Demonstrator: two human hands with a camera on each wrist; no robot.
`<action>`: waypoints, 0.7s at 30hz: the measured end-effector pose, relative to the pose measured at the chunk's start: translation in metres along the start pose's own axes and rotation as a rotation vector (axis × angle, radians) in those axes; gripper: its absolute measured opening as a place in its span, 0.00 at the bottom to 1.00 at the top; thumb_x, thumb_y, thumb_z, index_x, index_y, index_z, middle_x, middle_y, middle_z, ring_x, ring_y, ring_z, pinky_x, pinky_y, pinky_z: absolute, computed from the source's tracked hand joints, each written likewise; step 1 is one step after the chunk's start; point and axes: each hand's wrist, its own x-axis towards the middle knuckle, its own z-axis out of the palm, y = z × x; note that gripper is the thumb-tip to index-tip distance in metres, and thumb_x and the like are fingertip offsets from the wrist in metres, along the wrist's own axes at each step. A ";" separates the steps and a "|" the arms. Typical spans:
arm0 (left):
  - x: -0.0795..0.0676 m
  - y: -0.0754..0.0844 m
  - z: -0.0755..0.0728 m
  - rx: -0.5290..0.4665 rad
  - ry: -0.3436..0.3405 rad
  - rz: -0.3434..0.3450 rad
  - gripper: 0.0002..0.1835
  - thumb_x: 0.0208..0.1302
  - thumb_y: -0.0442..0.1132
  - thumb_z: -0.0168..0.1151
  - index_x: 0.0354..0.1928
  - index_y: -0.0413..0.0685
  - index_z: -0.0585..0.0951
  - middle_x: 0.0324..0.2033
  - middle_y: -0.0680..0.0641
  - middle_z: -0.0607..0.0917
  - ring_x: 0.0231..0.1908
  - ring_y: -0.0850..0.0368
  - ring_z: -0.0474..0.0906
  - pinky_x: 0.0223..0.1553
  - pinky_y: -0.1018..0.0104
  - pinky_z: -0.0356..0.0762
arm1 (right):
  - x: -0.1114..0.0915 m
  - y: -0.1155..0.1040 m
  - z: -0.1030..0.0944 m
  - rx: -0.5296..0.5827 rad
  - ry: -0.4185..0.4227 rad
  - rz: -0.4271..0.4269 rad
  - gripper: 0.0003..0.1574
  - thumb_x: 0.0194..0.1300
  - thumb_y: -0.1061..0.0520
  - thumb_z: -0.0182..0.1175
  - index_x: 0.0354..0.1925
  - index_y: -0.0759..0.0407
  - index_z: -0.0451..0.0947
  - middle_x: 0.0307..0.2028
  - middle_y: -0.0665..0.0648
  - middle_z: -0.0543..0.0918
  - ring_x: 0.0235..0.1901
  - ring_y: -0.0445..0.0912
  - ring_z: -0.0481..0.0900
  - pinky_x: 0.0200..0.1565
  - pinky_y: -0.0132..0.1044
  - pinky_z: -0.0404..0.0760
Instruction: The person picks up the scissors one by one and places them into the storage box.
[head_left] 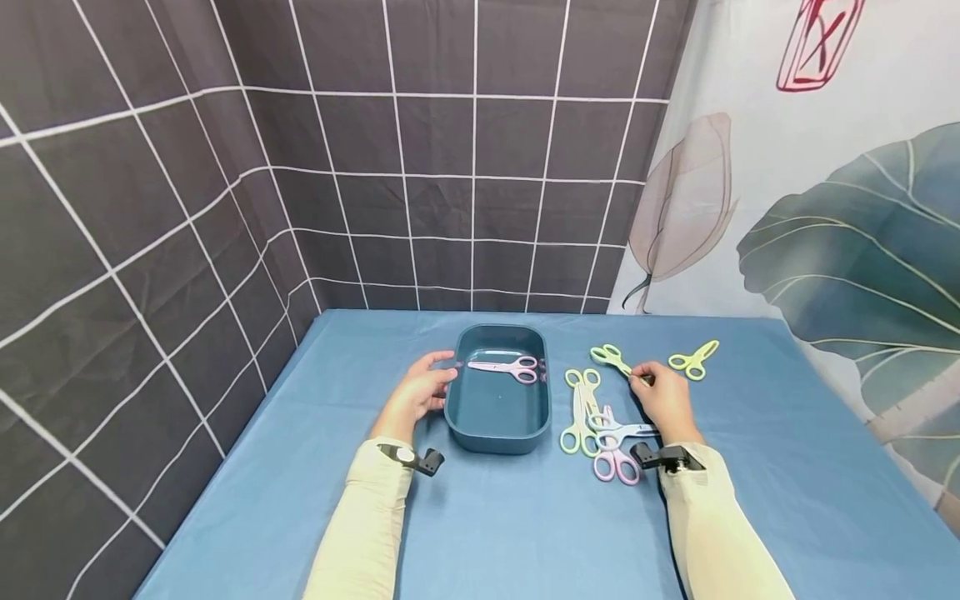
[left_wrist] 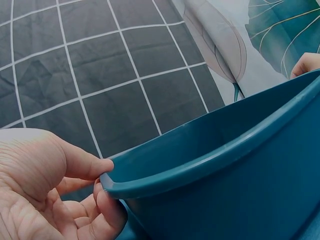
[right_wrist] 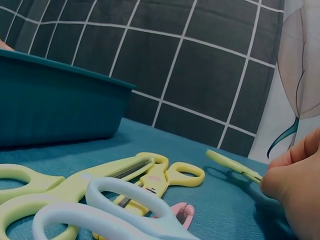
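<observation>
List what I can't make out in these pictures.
- Left wrist view: the pink scissors in the bin, hidden by its wall.
- Right wrist view: the gripped end of the green scissors, covered by the right hand.
- Right wrist view: most of the left hand, past the left edge or behind the bin.

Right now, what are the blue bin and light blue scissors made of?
The blue bin looks like smooth, slightly glossy plastic: its rounded rim catches the light. The light blue scissors seem to have satin-smooth plastic handles, going by their even pastel color and rounded edges; the blades' material is unclear.
</observation>
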 end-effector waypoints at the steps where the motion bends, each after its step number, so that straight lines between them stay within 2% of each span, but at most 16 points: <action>1: 0.001 0.000 0.000 0.000 -0.001 0.000 0.23 0.61 0.34 0.58 0.58 0.56 0.71 0.30 0.45 0.76 0.21 0.59 0.71 0.18 0.67 0.74 | 0.000 0.001 0.000 0.004 -0.003 0.012 0.03 0.56 0.58 0.61 0.31 0.56 0.78 0.26 0.56 0.78 0.24 0.49 0.69 0.29 0.41 0.66; 6: 0.002 0.002 0.000 0.011 -0.011 -0.014 0.24 0.62 0.34 0.57 0.60 0.56 0.69 0.31 0.44 0.76 0.21 0.58 0.71 0.19 0.66 0.74 | 0.001 0.003 0.000 0.045 0.030 0.049 0.04 0.58 0.57 0.62 0.32 0.56 0.78 0.25 0.55 0.78 0.25 0.47 0.71 0.30 0.39 0.68; 10: 0.003 0.004 -0.001 -0.001 -0.013 -0.003 0.23 0.62 0.34 0.57 0.60 0.56 0.69 0.33 0.44 0.76 0.21 0.59 0.71 0.19 0.66 0.74 | 0.005 0.001 0.000 0.090 0.094 0.040 0.04 0.57 0.57 0.62 0.32 0.56 0.78 0.25 0.54 0.78 0.25 0.46 0.72 0.29 0.36 0.68; 12: 0.003 0.005 -0.002 -0.007 -0.009 0.006 0.23 0.62 0.34 0.57 0.59 0.56 0.70 0.34 0.44 0.77 0.21 0.59 0.71 0.18 0.67 0.74 | 0.006 0.000 0.000 0.106 0.098 0.034 0.03 0.57 0.57 0.61 0.32 0.56 0.78 0.24 0.54 0.78 0.24 0.46 0.71 0.29 0.35 0.67; 16: 0.000 0.005 -0.002 -0.004 -0.006 -0.007 0.23 0.61 0.34 0.58 0.58 0.56 0.71 0.31 0.44 0.76 0.21 0.59 0.71 0.18 0.67 0.74 | 0.005 0.002 0.000 0.109 0.033 0.037 0.04 0.57 0.56 0.63 0.33 0.55 0.79 0.26 0.53 0.79 0.26 0.45 0.72 0.30 0.36 0.69; 21: 0.000 0.003 -0.001 0.001 -0.019 -0.011 0.23 0.62 0.33 0.57 0.59 0.56 0.70 0.32 0.42 0.76 0.21 0.59 0.71 0.18 0.67 0.74 | 0.003 0.003 -0.002 0.078 -0.054 -0.009 0.06 0.58 0.57 0.62 0.36 0.56 0.79 0.28 0.53 0.81 0.28 0.46 0.75 0.33 0.40 0.72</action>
